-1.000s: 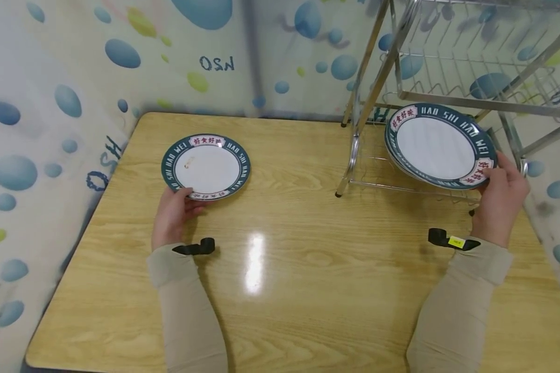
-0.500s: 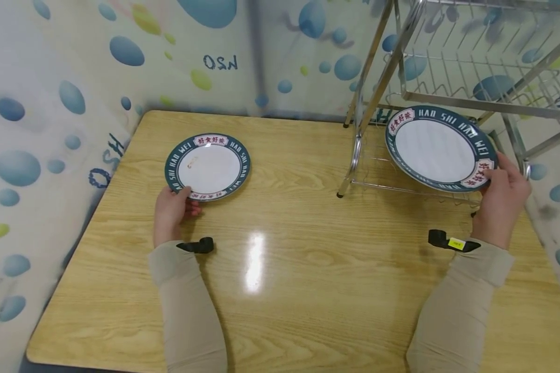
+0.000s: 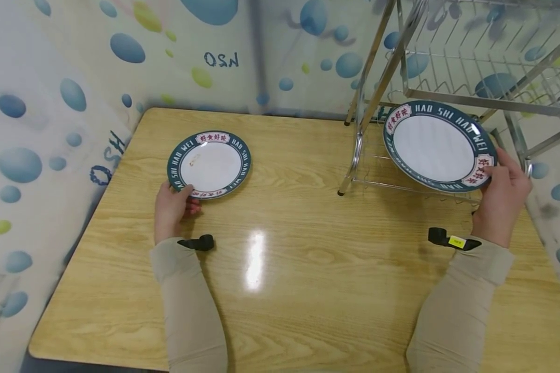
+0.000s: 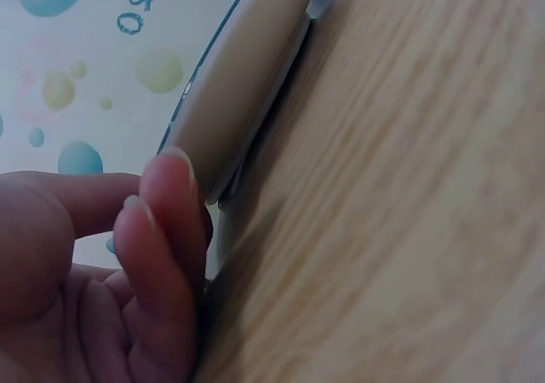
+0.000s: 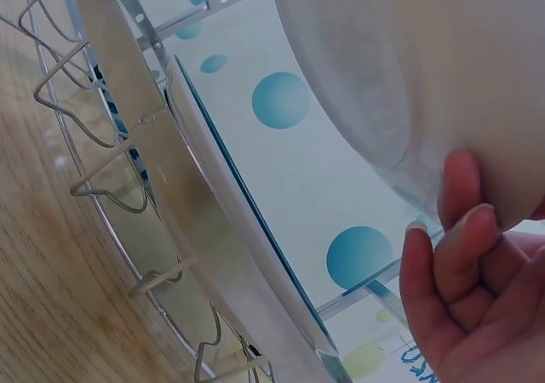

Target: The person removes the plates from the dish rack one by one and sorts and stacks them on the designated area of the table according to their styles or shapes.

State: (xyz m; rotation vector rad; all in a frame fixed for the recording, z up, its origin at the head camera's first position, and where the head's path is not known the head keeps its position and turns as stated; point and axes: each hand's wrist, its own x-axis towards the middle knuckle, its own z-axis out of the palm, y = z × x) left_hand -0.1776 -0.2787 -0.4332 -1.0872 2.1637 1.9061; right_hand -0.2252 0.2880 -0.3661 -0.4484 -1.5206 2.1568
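My left hand (image 3: pixel 171 210) pinches the near-left rim of a white plate (image 3: pixel 212 166), thumb on top and fingers curled below. This plate has a dark green lettered rim and a small brown smear. In the left wrist view its pale underside (image 4: pixel 238 85) sits close over the wood. At the right, my right hand (image 3: pixel 501 191) grips the lower right rim of a matching plate (image 3: pixel 433 147), tilted in front of the rack's lower tier. The right wrist view shows that plate's underside (image 5: pixel 477 85) above the fingers, and another rimmed plate (image 5: pixel 226 217) by the rack's wires.
A metal wire dish rack (image 3: pixel 378 93) stands on the table (image 3: pixel 308 259) at the back right. Its upper tier (image 3: pixel 476 98) overhangs the right plate. A wall (image 3: pixel 280 52) printed with blue and green drops runs along the back and left.
The far edge of the right plate has risen slightly, its face tipping more towards me. The left hand stays on its plate's rim. The head view has shifted a little.
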